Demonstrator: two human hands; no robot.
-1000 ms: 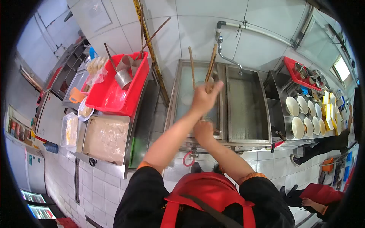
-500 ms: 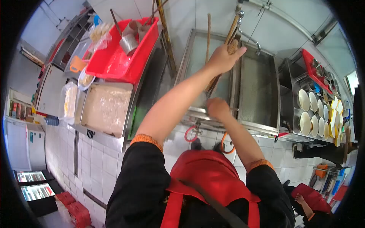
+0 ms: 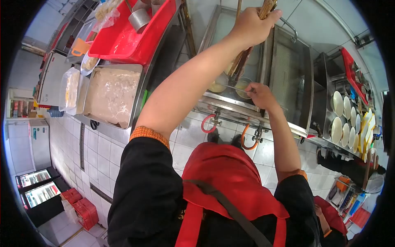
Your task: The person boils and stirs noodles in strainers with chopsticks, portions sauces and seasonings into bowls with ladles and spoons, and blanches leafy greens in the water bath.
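Wooden handles (image 3: 267, 8) fill the curled left hand (image 3: 254, 28); right hand (image 3: 263, 97) pinches a rod (image 3: 237, 88).

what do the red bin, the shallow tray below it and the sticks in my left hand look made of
Red bin: glossy plastic, by its even colour and thick moulded rim.
Shallow tray: probably bare metal, by its thin grey rim; a pale brown layer hides its floor.
Sticks in the left hand: likely wood, unpainted, by their brown, streaky look.

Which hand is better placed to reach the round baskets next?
Probably the right hand: its fingers are close beside the round baskets, while the left hand grips wooden sticks farther back.
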